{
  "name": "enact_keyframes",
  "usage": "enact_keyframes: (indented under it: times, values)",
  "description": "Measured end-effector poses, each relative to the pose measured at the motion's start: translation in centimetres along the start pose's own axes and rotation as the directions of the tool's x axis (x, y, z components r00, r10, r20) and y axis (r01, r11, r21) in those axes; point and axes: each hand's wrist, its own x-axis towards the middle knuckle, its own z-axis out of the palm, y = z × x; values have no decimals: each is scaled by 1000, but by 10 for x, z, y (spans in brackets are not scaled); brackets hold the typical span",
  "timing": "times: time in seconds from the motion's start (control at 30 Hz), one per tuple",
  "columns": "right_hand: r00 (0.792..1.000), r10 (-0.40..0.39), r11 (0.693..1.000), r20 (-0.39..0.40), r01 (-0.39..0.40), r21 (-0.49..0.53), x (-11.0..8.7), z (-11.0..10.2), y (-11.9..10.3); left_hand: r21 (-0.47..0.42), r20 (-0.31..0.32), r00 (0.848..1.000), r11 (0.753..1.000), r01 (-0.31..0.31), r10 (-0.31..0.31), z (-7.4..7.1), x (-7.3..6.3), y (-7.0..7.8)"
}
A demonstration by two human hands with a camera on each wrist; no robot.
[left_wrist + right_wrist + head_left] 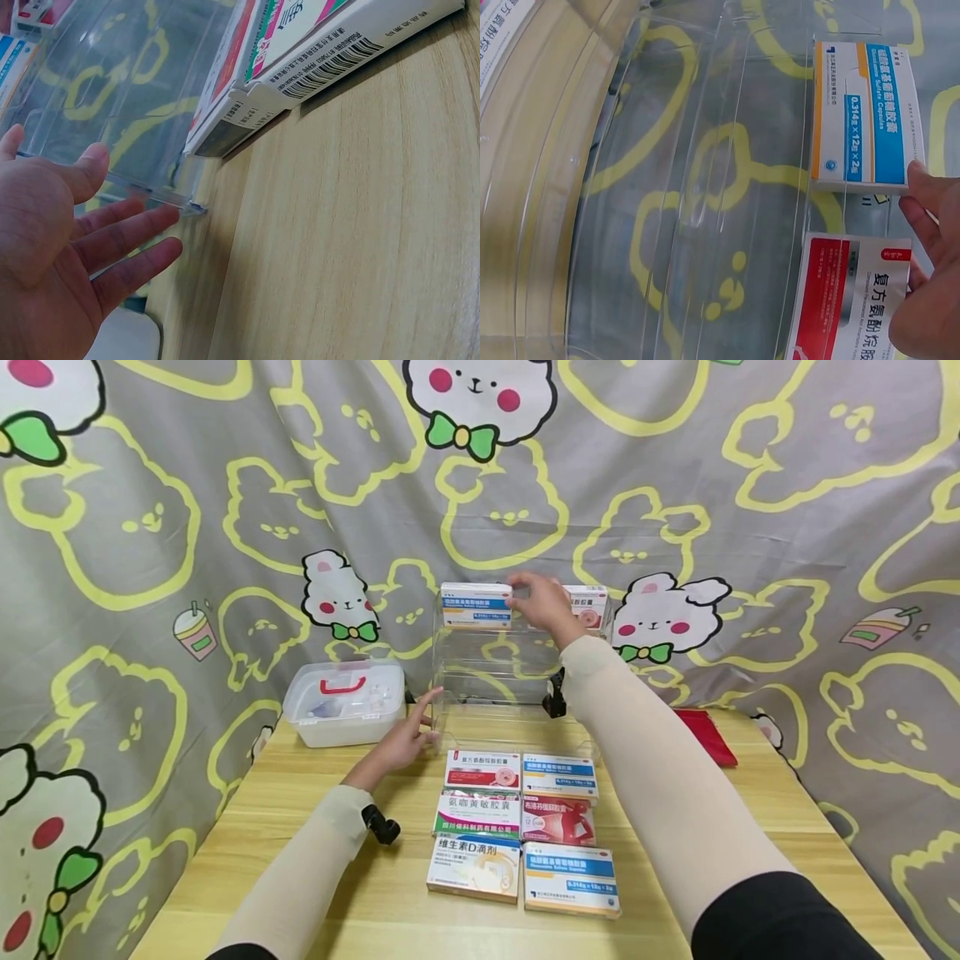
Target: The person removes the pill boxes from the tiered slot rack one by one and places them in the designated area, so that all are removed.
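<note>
My right hand (543,603) is at the top tier of a clear acrylic rack (498,714). Its fingertips touch the right end of a blue-and-white glucosamine capsule box (868,116) standing on that tier; I cannot tell whether they pinch it. Just to the right, partly behind the hand, stands a red-and-white capsule box (847,296). My left hand (82,232), fingers extended and spread, is at the rack's lower left side, fingertips right at its edge. Two columns of medicine boxes lie before the rack, among them a vitamin D box (474,867) and a pink-red ibuprofen box (558,820).
Left of the rack stands a translucent plastic case (345,703) with a red handle. Something flat and red (707,737) lies on the wooden table (300,877) at the right. A patterned curtain (645,468) hangs behind.
</note>
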Motion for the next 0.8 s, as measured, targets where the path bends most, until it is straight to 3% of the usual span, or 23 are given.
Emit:
enact_keyframes:
  times: [0.23, 0.67, 0.8]
  values:
    - [998, 31, 1000, -57, -31, 3, 1, 5, -2, 1, 5, 1000, 1000, -8, 8, 0, -1, -1]
    - [998, 57, 998, -21, -57, -20, 4, 4, 0, 10, 4, 1000, 1000, -21, 21, -1, -1, 1]
    - [998, 63, 998, -7, -63, 20, 7, 2, 2, 17, 4, 1000, 1000, -19, 19, -1, -1, 0]
